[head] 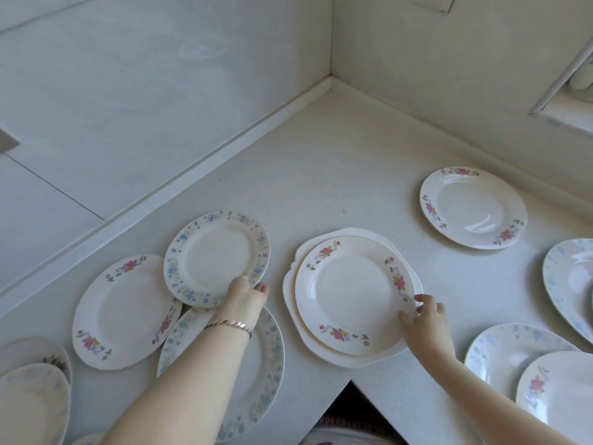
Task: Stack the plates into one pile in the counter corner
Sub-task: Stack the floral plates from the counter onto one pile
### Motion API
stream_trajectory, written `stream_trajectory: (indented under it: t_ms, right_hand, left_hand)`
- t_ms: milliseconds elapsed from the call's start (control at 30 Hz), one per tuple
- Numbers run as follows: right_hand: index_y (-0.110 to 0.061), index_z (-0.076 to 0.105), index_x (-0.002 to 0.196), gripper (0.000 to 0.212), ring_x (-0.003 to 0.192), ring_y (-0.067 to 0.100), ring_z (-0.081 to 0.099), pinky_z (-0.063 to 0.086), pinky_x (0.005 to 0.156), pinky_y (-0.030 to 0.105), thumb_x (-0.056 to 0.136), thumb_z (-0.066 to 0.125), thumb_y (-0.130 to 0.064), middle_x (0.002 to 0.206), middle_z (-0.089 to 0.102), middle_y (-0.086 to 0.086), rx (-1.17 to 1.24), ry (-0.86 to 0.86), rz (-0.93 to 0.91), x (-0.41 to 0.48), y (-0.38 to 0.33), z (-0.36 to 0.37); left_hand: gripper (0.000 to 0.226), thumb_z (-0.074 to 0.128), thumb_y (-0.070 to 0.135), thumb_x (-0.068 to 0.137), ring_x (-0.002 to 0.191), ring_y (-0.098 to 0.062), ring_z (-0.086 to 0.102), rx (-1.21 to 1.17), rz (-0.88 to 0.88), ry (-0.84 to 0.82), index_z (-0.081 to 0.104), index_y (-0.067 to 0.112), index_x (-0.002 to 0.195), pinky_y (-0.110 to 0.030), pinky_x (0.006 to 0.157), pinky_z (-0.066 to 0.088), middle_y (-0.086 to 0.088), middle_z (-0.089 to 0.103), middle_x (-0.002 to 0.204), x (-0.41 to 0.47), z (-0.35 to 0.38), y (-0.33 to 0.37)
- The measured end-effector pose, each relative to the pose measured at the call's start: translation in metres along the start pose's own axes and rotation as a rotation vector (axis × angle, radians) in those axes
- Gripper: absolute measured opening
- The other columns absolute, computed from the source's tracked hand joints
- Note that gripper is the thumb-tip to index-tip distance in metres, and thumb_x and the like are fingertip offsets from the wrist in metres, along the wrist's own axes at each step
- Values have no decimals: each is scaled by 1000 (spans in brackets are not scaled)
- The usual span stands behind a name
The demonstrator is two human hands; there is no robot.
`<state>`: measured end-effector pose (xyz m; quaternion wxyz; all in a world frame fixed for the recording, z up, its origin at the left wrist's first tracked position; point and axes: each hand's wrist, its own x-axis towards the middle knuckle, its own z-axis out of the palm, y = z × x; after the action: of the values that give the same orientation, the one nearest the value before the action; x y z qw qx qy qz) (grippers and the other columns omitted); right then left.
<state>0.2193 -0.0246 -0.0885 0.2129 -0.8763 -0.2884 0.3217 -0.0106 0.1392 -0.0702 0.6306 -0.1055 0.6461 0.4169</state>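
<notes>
My left hand point(245, 295) grips the near rim of a small blue-flowered plate point(215, 256), held tilted above two other plates: a pink-flowered plate point(123, 311) and a blue-flowered one point(261, 364) under my forearm. My right hand point(423, 317) touches the right rim of a pink-flowered plate point(349, 293) that lies on a larger plain white plate point(290, 297) with a scalloped edge. Another pink-flowered plate point(473, 208) lies alone further back on the right. The counter corner point(332, 88) lies behind them.
More plates lie along the edges: blue-patterned ones at the right point(568, 284) and lower right point(503, 351), a pink-flowered one point(558, 390) overlapping it, and pale ones at the lower left point(32, 399). The counter has an inner notch at the front point(349, 385). Walls close both back sides.
</notes>
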Motion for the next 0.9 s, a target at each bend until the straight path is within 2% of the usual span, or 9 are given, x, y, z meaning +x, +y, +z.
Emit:
stream_trajectory:
  t_ms: [67, 167, 300, 467, 533, 600, 667, 767, 900]
  right_hand:
    - [-6, 41, 132, 47, 103, 32, 57, 48, 84, 39, 87, 55, -16, 133, 40, 15, 3, 14, -36, -8, 1, 3]
    - [-8, 42, 131, 45, 108, 28, 53, 44, 83, 32, 88, 54, -14, 133, 39, 12, 27, 30, -81, -18, 1, 2]
    - [-11, 48, 127, 39, 100, 22, 52, 39, 80, 26, 88, 54, -12, 126, 43, 8, 62, 11, -146, -24, -5, -1]
    - [-11, 59, 113, 25, 99, 17, 56, 48, 88, 28, 89, 53, -11, 112, 50, -2, 166, -33, -230, -23, -25, -2]
    - [-10, 61, 111, 23, 91, 13, 58, 48, 79, 17, 90, 53, -12, 103, 59, -3, 240, -65, -251, -23, -37, -3]
    - [-9, 61, 113, 25, 84, 12, 61, 47, 75, 17, 92, 52, -17, 90, 64, -4, 340, -112, -234, -21, -52, -5]
    - [-7, 55, 119, 29, 77, 15, 61, 50, 73, 26, 95, 46, -21, 84, 61, -1, 545, -188, -162, -14, -68, -12]
    - [-18, 41, 131, 35, 82, 22, 60, 50, 70, 29, 98, 37, -30, 96, 59, 5, 773, -313, -45, 0, -78, -30]
    - [-14, 43, 135, 45, 97, 18, 57, 48, 80, 28, 92, 53, -25, 113, 56, 2, 418, -127, -74, 15, -48, -44]
  left_hand:
    - [29, 41, 16, 98, 66, -11, 47, -114, 17, 3, 45, 13, 69, -19, 65, 42, -1, 53, 86, 2, 4, -3]
    - [20, 40, 23, 99, 114, -11, 58, -190, 66, -50, 57, 13, 97, -18, 92, 45, 1, 57, 126, -2, 7, -6]
    - [25, 35, 10, 100, 114, -14, 60, -202, 88, -84, 55, 8, 115, -9, 35, 41, -4, 58, 126, -4, 0, 6]
    - [30, 27, -1, 99, 137, -20, 41, 157, 119, -110, 45, 9, 79, -15, 24, 27, -7, 38, 148, -23, -20, 23]
    - [30, 32, -4, 97, 124, -19, 56, 270, 114, -131, 44, 10, 73, -12, 21, 21, -6, 51, 134, -37, -30, 19]
    - [26, 39, -6, 94, 73, -13, 75, 360, 108, -180, 48, 8, 73, -7, 22, 18, -6, 61, 103, -56, -38, 13]
    - [24, 43, -9, 91, 38, -12, 66, 511, 103, -257, 50, 7, 74, -7, 21, 18, -7, 68, 73, -72, -41, 9]
    - [21, 47, -13, 87, 39, -17, 66, 772, 80, -394, 56, 6, 82, -8, 22, 18, -7, 73, 59, -85, -38, 6]
    - [24, 57, -11, 82, 53, -14, 63, 1128, 63, -521, 59, 13, 87, -10, 28, 24, -7, 70, 77, -82, -29, -11]
